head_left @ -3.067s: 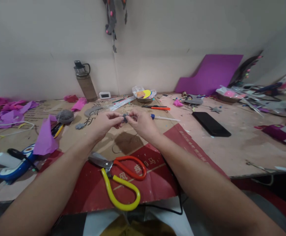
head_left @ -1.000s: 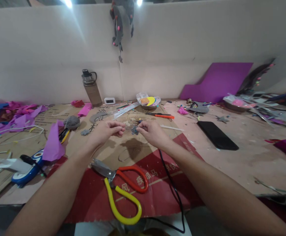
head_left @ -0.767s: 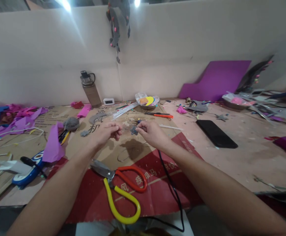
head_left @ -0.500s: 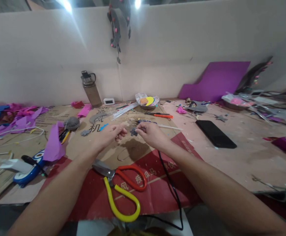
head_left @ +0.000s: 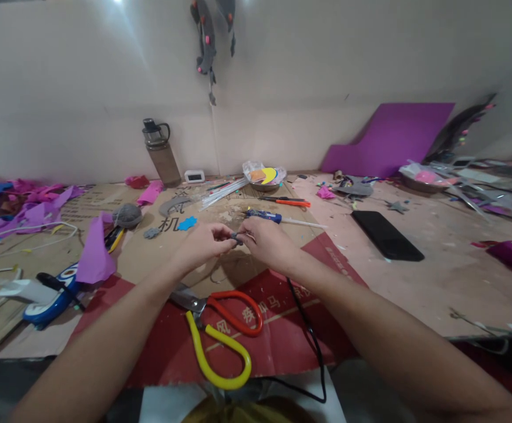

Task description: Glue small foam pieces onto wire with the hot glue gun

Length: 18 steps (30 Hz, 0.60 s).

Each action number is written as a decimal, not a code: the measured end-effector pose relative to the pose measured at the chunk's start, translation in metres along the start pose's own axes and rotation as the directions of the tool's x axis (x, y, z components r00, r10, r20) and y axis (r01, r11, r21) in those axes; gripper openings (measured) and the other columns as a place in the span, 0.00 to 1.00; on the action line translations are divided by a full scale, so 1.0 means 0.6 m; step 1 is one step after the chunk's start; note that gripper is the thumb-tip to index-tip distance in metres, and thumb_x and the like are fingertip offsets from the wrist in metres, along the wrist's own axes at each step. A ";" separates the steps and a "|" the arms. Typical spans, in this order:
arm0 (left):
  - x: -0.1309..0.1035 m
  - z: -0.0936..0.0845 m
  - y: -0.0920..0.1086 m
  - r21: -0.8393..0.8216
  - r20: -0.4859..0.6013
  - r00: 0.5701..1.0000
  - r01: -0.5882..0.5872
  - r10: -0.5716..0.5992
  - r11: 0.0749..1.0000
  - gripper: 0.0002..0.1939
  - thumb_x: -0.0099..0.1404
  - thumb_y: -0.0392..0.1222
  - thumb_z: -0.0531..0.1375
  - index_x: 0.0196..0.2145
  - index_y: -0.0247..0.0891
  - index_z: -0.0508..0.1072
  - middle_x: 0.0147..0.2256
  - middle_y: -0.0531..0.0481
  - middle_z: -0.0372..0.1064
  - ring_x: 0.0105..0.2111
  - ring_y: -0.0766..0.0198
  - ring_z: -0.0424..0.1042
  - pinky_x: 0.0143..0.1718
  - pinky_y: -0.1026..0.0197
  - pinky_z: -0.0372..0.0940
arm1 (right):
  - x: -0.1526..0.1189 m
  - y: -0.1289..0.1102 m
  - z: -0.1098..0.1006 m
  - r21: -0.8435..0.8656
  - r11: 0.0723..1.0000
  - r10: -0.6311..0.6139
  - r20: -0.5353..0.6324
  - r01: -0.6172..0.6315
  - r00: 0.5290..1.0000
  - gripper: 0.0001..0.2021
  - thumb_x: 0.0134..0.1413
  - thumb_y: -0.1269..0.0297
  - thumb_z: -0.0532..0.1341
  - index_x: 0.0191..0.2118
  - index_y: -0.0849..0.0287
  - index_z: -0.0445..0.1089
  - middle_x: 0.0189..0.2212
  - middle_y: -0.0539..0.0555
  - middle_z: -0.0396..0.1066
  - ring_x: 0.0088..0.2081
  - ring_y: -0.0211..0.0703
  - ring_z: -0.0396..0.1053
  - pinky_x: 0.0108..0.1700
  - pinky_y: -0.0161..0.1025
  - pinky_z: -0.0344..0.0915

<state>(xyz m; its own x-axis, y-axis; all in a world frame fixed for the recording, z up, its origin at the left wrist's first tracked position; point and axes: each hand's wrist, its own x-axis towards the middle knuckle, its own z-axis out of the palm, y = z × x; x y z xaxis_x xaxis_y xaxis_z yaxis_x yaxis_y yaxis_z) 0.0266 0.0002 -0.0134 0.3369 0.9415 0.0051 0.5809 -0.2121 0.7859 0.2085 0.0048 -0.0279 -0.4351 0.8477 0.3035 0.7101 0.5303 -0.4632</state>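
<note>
The left forearm (head_left: pixel 119 317), lower left of the frame, and right forearm (head_left: pixel 366 317), lower right, are bare, as are the left hand (head_left: pixel 207 242) and right hand (head_left: pixel 265 241). At bottom centre is mustard-yellow cloth (head_left: pixel 242 411), apparently clothing.

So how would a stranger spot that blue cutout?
Find the brown cardboard on the table, then the left hand over it. Just beyond that hand, beside a black printed character, lies the blue cutout. Its bright blue sets it apart from the gray cutout to its left.

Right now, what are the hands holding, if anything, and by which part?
A small grey piece, pinched between the left hand and right hand. Which part they grip can't be told: it is mostly hidden.
</note>
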 end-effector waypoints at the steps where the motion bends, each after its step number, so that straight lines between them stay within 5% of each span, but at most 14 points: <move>1: 0.000 0.001 0.001 -0.001 -0.014 1.000 0.007 -0.007 1.000 0.08 0.53 0.42 0.60 0.29 0.36 0.76 0.21 0.53 0.69 0.20 0.68 0.63 0.21 0.66 0.55 | 0.000 0.000 0.002 -0.004 1.000 -0.010 -0.006 0.010 1.000 0.09 0.61 0.67 0.56 0.33 0.61 0.72 0.33 0.56 0.72 0.35 0.41 0.66 0.37 0.36 0.56; 5: 0.000 0.002 0.002 0.000 -0.038 0.999 0.013 -0.012 1.000 0.07 0.53 0.42 0.60 0.27 0.36 0.75 0.19 0.53 0.68 0.19 0.69 0.62 0.20 0.67 0.53 | 0.002 0.002 0.007 0.048 0.998 -0.030 -0.030 0.031 0.999 0.08 0.60 0.67 0.57 0.32 0.61 0.72 0.32 0.55 0.72 0.36 0.40 0.65 0.37 0.36 0.56; 12: 0.002 -0.003 0.001 -0.097 -0.046 0.998 0.032 -0.037 0.995 0.08 0.54 0.44 0.61 0.26 0.36 0.74 0.20 0.53 0.69 0.19 0.69 0.61 0.22 0.66 0.55 | 0.012 0.025 0.015 0.410 0.912 0.038 -0.019 -0.026 0.999 0.11 0.58 0.61 0.58 0.32 0.62 0.72 0.27 0.50 0.70 0.30 0.36 0.64 0.34 0.34 0.57; 18: 0.012 -0.003 -0.019 -0.179 -0.092 0.995 0.024 -0.041 0.983 0.07 0.52 0.43 0.61 0.25 0.37 0.72 0.20 0.55 0.66 0.20 0.70 0.61 0.23 0.65 0.55 | 0.010 0.022 0.013 0.474 0.880 0.069 -0.108 -0.010 0.992 0.11 0.58 0.59 0.57 0.37 0.62 0.69 0.29 0.50 0.69 0.32 0.37 0.64 0.36 0.35 0.59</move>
<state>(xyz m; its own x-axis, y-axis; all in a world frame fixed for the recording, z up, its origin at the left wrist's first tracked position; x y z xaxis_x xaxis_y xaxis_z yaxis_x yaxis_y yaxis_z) 0.0214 0.0099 -0.0211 0.2431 0.9695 0.0296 0.4465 -0.1389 0.8839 0.2109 0.0168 -0.0386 -0.3225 0.8760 0.3586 0.3667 0.4649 -0.8058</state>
